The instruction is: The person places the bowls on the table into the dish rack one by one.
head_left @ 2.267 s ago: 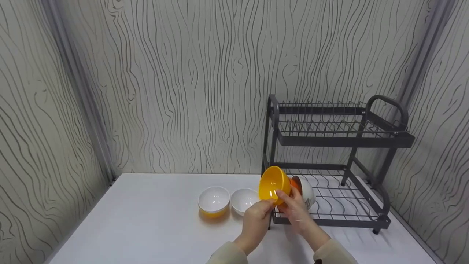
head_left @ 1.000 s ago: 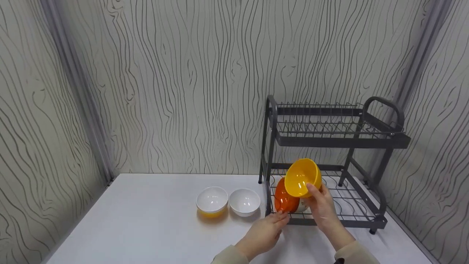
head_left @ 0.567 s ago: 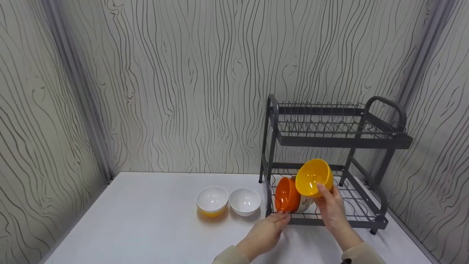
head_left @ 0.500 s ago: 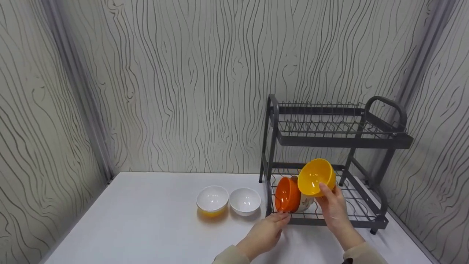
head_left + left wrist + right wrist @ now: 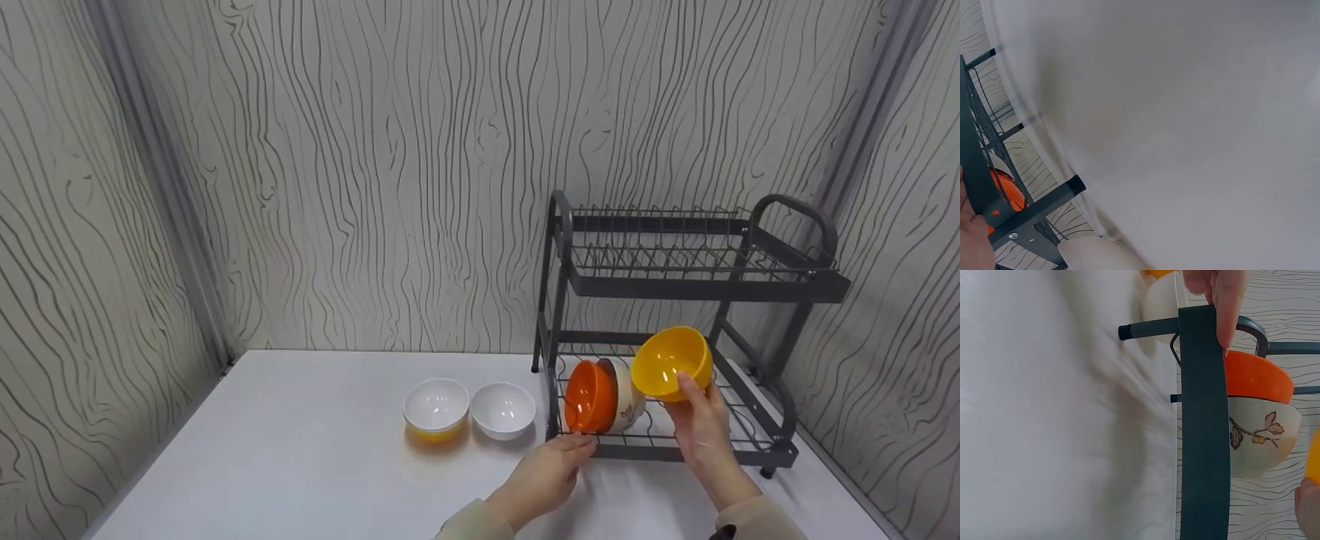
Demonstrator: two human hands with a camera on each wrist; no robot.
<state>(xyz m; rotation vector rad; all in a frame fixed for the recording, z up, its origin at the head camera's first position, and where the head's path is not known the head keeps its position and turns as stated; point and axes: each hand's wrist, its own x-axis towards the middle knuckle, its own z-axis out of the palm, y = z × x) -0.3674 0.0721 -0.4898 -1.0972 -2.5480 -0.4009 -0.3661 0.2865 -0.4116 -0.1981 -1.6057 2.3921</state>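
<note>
In the head view, my right hand (image 5: 701,427) grips a yellow bowl (image 5: 670,361), thumb inside it and fingers under its outside. The bowl is tilted, its mouth facing left, in front of the rack's lower tier. My left hand (image 5: 544,476) rests at the lower front rail, fingers extended by the bottom rim of an orange bowl (image 5: 587,397). That bowl stands on its side, nested against a cream bowl (image 5: 627,397) with a leaf pattern, plain in the right wrist view. The left wrist view shows part of my left hand (image 5: 972,242) against the dark rail.
A dark two-tier dish rack (image 5: 712,289) stands at the right of the white table (image 5: 300,450). Left of it are a white bowl (image 5: 503,411) and another white bowl (image 5: 436,405) with yellow beneath. Patterned walls enclose the table at the back and sides.
My right hand has carried the yellow bowl rightward, away from the orange bowl, uncovering the cream one. My left hand has let go of the yellow bowl and moved down to the front rail.
</note>
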